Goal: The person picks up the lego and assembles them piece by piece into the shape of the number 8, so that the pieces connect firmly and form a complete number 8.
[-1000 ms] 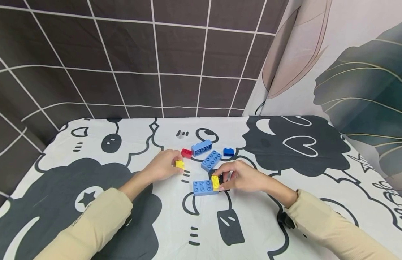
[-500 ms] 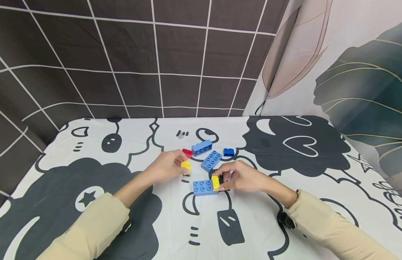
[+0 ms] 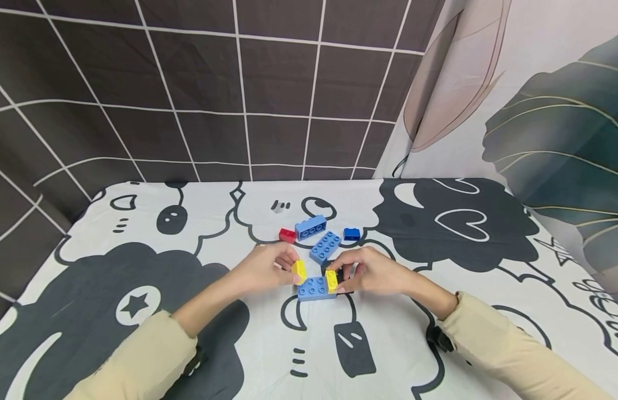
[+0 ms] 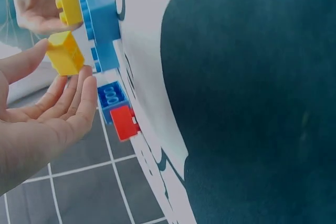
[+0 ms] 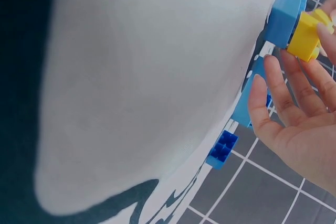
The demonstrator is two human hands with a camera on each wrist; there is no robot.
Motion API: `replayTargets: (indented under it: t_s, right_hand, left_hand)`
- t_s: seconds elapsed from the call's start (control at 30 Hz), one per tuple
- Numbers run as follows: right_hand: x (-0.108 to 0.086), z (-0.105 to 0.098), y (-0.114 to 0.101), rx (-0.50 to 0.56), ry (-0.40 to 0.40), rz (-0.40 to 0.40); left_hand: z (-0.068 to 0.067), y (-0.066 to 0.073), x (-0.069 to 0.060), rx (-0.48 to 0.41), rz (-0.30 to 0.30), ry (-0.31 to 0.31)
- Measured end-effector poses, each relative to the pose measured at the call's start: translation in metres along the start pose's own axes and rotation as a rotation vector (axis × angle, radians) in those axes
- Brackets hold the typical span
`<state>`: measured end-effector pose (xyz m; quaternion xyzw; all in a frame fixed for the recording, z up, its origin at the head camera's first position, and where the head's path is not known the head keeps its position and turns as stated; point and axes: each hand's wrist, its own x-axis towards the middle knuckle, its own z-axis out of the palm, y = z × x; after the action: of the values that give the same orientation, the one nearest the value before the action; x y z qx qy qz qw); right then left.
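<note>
My left hand pinches a yellow brick just above the left end of a light blue brick. In the left wrist view that yellow brick is tilted between thumb and fingertips of the left hand. At the light blue brick's right end, my right hand grips a second yellow brick by its side. The right wrist view shows this yellow brick against the light blue brick, with the right hand around its outer side.
Behind the hands lie a second light blue brick, a third light blue brick on its side, a red brick and a small dark blue brick. A dark gridded cloth rises behind the patterned tabletop.
My left hand has moved right and toward the front with its yellow brick, from beside the red brick to the front light blue brick. The right hand has stayed in place.
</note>
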<state>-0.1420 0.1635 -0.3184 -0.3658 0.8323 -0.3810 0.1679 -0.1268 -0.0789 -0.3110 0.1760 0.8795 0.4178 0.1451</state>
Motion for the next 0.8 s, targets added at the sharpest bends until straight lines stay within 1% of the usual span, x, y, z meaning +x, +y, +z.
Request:
replayTargets:
  t_s: [0.07, 0.13, 0.33, 0.4, 0.8]
  right_hand:
    - [-0.0001, -0.0002, 0.0, -0.001, 0.001, -0.001]
    - [-0.0001, -0.0004, 0.0, -0.002, 0.002, -0.001]
    - [-0.0001, -0.0005, -0.0001, 0.002, 0.002, -0.001]
    - [0.0, -0.0005, 0.0, 0.001, 0.003, -0.002]
    - [-0.0001, -0.0003, 0.0005, -0.003, 0.003, 0.0]
  left_hand:
    - [0.0014, -0.0002, -0.0019, -0.006, 0.019, -0.015]
    - [0.003, -0.0002, -0.0035, -0.002, 0.024, -0.024]
    - [0.007, 0.0006, -0.0069, 0.018, -0.005, -0.029]
    - [0.0078, 0.0007, -0.0079, 0.014, -0.004, -0.033]
    - [0.0102, -0.0032, -0.0099, 0.0, 0.043, -0.047]
